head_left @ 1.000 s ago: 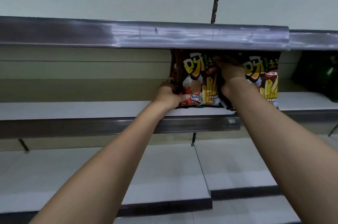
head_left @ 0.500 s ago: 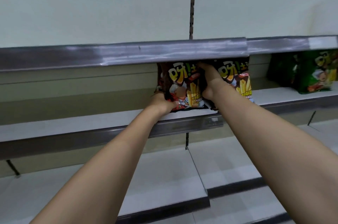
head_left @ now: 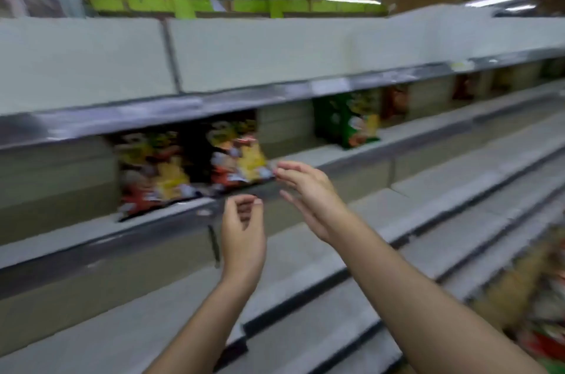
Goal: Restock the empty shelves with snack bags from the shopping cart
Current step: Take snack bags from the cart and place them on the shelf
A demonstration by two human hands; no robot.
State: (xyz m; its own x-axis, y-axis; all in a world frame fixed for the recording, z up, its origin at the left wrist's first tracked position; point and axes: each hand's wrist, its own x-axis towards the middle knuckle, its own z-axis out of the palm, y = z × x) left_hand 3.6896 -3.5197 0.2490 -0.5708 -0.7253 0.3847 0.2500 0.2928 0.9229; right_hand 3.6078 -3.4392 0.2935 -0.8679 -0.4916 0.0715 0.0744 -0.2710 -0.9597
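Both our hands are empty right now, left hand [head_left: 243, 230] loosely curled on nothing and right hand [head_left: 308, 193] with fingers spread, just in front of the dark snack bags [head_left: 189, 168] standing on the upper shelf [head_left: 76, 233]. So we've got that little batch up, with green bags [head_left: 348, 121] further along, but most shelves below look bare. Blurry colourful stuff at the lower right [head_left: 544, 306] might be the cart, can't really tell.

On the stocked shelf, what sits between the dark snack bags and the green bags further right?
Nothing: in the head view, the shelf between the dark snack bags and the green bags is bare, showing only its back panel.
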